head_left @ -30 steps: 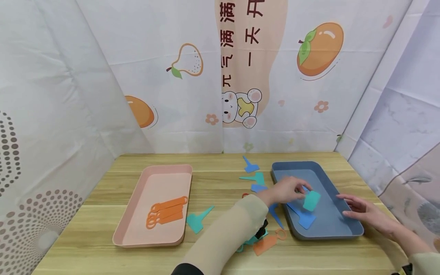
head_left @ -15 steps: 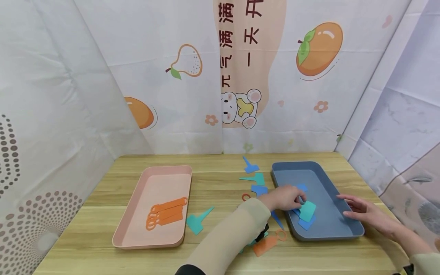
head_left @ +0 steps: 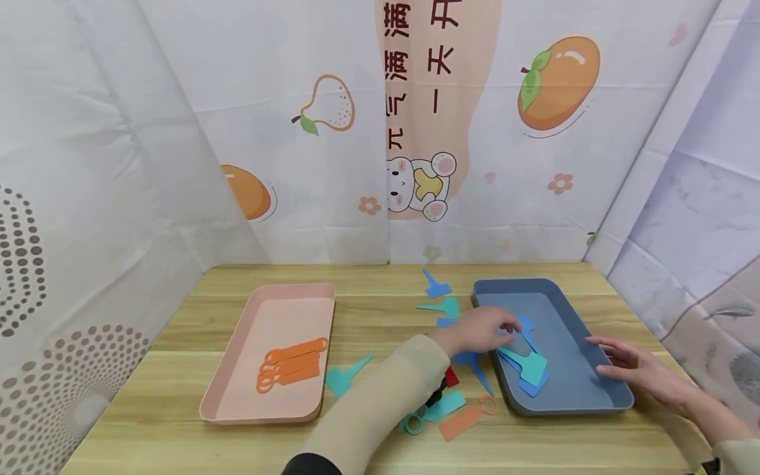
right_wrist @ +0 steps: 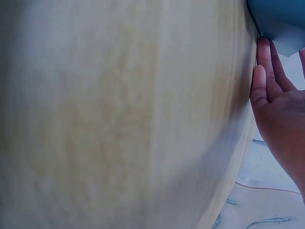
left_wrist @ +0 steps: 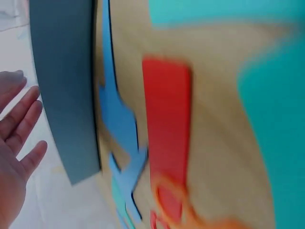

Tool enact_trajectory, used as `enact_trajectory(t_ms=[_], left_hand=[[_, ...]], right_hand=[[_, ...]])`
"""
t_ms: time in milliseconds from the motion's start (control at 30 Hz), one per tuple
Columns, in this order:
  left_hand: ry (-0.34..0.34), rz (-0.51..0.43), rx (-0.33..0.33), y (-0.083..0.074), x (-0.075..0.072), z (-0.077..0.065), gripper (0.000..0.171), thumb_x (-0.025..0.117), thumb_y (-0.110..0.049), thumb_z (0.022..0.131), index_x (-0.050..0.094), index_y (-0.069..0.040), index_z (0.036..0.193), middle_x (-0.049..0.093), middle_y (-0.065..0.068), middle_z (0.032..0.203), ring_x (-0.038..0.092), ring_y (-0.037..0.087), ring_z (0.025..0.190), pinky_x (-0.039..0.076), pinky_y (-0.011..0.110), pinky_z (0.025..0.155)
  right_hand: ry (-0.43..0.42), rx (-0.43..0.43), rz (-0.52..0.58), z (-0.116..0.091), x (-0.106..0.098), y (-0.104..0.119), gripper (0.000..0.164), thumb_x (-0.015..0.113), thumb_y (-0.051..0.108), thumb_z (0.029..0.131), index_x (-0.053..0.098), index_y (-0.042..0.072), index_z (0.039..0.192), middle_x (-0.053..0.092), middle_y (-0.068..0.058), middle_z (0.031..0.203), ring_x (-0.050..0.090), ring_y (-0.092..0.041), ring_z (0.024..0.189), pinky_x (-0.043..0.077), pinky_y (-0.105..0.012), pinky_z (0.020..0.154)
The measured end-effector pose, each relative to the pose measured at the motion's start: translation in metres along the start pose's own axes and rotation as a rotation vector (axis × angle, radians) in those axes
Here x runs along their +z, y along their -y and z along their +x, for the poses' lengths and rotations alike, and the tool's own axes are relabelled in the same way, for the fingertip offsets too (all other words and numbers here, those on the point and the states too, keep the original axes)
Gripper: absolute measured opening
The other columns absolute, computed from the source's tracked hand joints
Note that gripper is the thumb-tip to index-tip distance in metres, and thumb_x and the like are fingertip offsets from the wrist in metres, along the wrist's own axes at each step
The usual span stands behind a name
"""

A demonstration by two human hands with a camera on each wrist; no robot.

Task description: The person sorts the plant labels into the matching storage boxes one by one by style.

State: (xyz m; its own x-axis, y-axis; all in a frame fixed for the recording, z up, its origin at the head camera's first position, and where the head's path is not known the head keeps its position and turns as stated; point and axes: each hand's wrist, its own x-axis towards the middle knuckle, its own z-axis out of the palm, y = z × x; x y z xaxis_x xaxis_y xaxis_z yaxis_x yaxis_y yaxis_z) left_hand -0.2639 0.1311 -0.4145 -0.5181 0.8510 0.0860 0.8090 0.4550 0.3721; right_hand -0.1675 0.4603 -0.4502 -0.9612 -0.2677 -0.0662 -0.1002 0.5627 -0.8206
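My left hand [head_left: 479, 330] is over the left rim of the blue-grey tray [head_left: 584, 389], holding nothing; its fingers spread loosely in the left wrist view. A teal T-shaped plant label [head_left: 533, 368] lies in that tray, overlapping a blue label [head_left: 534, 386]. Another blue label [head_left: 527, 328] lies behind them, partly hidden by the fingers. My right hand [head_left: 644, 371] rests at the tray's right side, fingertips at the rim; in the right wrist view its fingers [right_wrist: 264, 52] are straight, touching the tray's outer wall.
A pink tray [head_left: 261, 417] with several orange ring-ended tags [head_left: 293, 363] stands left. Between the trays lie blue [head_left: 438, 289] and teal labels [head_left: 449, 307], an orange tag [head_left: 460, 422], a red tag [left_wrist: 167, 114] and a teal label [head_left: 341, 380]. My left forearm crosses above some.
My left hand has lowered the teal label into the blue-grey tray, let go of it and drawn back left. My right hand stays at the tray's side.
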Motion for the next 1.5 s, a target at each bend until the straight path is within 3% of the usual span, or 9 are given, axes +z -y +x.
enact_trajectory(t_ms=[133,267,467,600,733,900,1100,1367,1500], left_hand=[[-0.068,-0.129,0.011,0.016,-0.013,-0.011,0.025,0.059,-0.016,0.099,0.067,-0.010,0.122,0.066,-0.002,0.118,0.058,0.007,0.107,0.041,0.012,0.086],[-0.121,-0.254,-0.047,0.039,-0.023,-0.024,0.025,0.062,-0.013,0.097,0.066,-0.006,0.120,0.066,0.002,0.115,0.059,0.011,0.105,0.044,0.018,0.088],[-0.171,-0.253,-0.183,0.075,-0.033,-0.042,0.025,0.067,-0.016,0.093,0.066,-0.008,0.117,0.066,0.002,0.111,0.059,0.015,0.105,0.044,0.021,0.089],[-0.158,-0.306,-0.215,0.089,-0.032,-0.049,0.029,0.072,-0.013,0.089,0.065,-0.004,0.117,0.065,0.008,0.113,0.058,0.020,0.105,0.044,0.023,0.090],[-0.084,-0.376,-0.230,0.096,-0.025,-0.053,0.038,0.077,-0.015,0.085,0.064,-0.004,0.119,0.065,0.006,0.116,0.057,0.015,0.108,0.044,0.022,0.091],[-0.012,-0.380,-0.246,0.098,-0.014,-0.053,0.042,0.081,-0.018,0.081,0.065,-0.009,0.119,0.064,0.000,0.116,0.056,0.011,0.109,0.043,0.022,0.094],[0.003,-0.336,-0.268,0.098,-0.011,-0.052,0.041,0.080,-0.011,0.081,0.065,-0.011,0.118,0.062,-0.001,0.112,0.056,0.011,0.106,0.043,0.022,0.093],[0.016,-0.344,-0.261,0.097,-0.012,-0.051,0.034,0.077,-0.005,0.083,0.066,-0.009,0.115,0.060,-0.003,0.093,0.054,0.009,0.086,0.045,0.020,0.078],[0.027,-0.320,-0.260,0.098,-0.012,-0.051,0.032,0.077,-0.006,0.083,0.066,-0.010,0.114,0.061,-0.003,0.095,0.055,0.010,0.089,0.046,0.020,0.079]], right_hand=[[-0.004,-0.008,0.006,-0.002,0.000,-0.002,0.052,0.061,0.012,0.096,0.043,0.004,0.144,0.038,0.040,0.120,0.034,0.024,0.103,0.044,-0.014,0.079],[0.003,-0.027,0.035,-0.003,0.001,-0.004,0.050,0.059,0.008,0.097,0.043,0.005,0.144,0.040,0.039,0.121,0.035,0.023,0.104,0.044,-0.014,0.078],[-0.004,-0.041,0.032,-0.002,0.001,-0.004,0.049,0.059,0.007,0.096,0.044,0.006,0.143,0.041,0.038,0.122,0.036,0.022,0.105,0.044,-0.014,0.078],[0.000,-0.027,0.029,-0.001,0.001,-0.002,0.050,0.059,0.009,0.097,0.043,0.004,0.144,0.040,0.038,0.122,0.034,0.023,0.104,0.044,-0.014,0.079],[0.003,-0.019,0.035,-0.001,0.001,0.000,0.050,0.059,0.011,0.097,0.043,0.004,0.144,0.039,0.039,0.121,0.033,0.024,0.104,0.044,-0.014,0.080],[0.000,-0.030,0.033,0.000,0.001,0.000,0.050,0.059,0.010,0.097,0.043,0.005,0.144,0.039,0.039,0.122,0.033,0.024,0.105,0.043,-0.013,0.080],[0.004,-0.030,0.039,0.000,0.001,-0.002,0.050,0.059,0.009,0.097,0.042,0.005,0.145,0.040,0.038,0.122,0.034,0.023,0.105,0.043,-0.013,0.080],[-0.001,-0.019,0.046,0.000,0.002,-0.001,0.050,0.059,0.008,0.097,0.043,0.005,0.144,0.040,0.038,0.122,0.034,0.024,0.105,0.043,-0.013,0.080],[0.010,-0.031,0.051,0.000,0.001,-0.001,0.050,0.058,0.007,0.097,0.043,0.006,0.145,0.039,0.038,0.122,0.034,0.024,0.105,0.043,-0.013,0.079]])
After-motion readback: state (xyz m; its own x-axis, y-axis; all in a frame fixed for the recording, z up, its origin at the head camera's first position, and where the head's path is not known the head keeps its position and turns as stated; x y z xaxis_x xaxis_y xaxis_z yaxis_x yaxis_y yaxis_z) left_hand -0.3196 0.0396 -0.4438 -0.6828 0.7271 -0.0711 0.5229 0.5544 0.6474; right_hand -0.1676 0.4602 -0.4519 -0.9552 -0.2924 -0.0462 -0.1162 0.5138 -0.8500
